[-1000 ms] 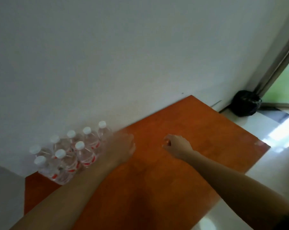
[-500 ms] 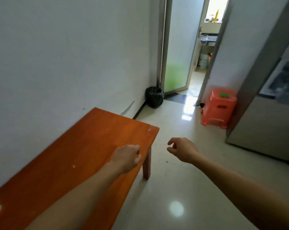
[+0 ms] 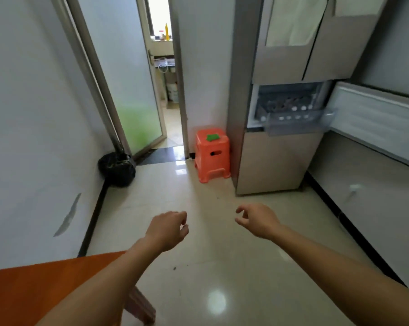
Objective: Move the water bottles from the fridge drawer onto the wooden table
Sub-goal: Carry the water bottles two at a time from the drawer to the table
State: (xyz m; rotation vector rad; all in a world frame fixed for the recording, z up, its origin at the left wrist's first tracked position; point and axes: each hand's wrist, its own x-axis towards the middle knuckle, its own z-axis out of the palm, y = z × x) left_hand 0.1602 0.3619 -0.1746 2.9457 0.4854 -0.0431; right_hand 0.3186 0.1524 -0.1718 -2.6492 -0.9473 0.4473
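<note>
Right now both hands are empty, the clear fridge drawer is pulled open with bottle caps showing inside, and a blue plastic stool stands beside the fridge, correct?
Not quite: the head view shows the plastic stool is orange, not blue. The rest holds: left hand and right hand are empty, and the clear fridge drawer is open with white caps inside.

orange wooden table (image 3: 22, 292): cut off by the left and bottom edges; only one corner and one leg show, and the left forearm covers part of its near edge.
clear plastic fridge drawer (image 3: 297, 123): contents blurred; a few small white round caps (image 3: 292, 117) show through the front, the bottles below them too faint to count.
silver fridge (image 3: 281, 95): top cut off by the upper edge.
both forearms: run out of the bottom edge; elbows unseen.
room beyond the doorway (image 3: 164, 67): items on the far ledge too small to identify.
black bag (image 3: 117, 169): contents hidden.
</note>
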